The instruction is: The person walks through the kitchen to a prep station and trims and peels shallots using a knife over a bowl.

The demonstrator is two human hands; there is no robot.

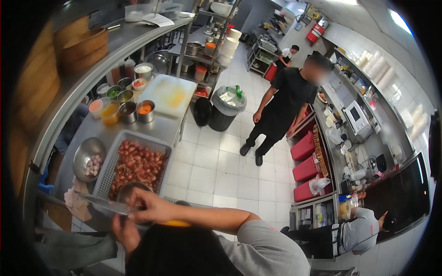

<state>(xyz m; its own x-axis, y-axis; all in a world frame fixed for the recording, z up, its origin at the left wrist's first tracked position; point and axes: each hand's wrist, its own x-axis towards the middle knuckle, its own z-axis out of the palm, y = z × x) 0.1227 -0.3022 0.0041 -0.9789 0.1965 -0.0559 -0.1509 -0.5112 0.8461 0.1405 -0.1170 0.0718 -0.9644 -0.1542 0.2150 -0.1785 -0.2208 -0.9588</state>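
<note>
A knife [105,203] is in my right hand [149,207], its blade pointing left. Just below the blade, my left hand [125,233] is curled with its fingers close to the knife; what it holds, if anything, is hidden. Beyond my hands stands a grey perforated basket [166,152] heaped with red shallots [138,163]. A metal bowl [133,187] rests at the basket's near end, partly covered by my right hand. To the left, a larger steel bowl [83,154] contains several peeled shallots [93,166]. A pinkish cloth [76,202] lies near the knife tip.
Metal containers [146,115] of ingredients and a stained white cutting board [172,94] occupy the counter's far part. A lined bin [225,112] stands on the tiled floor. One person in black [294,96] stands in the aisle; another in grey [357,232] works at right.
</note>
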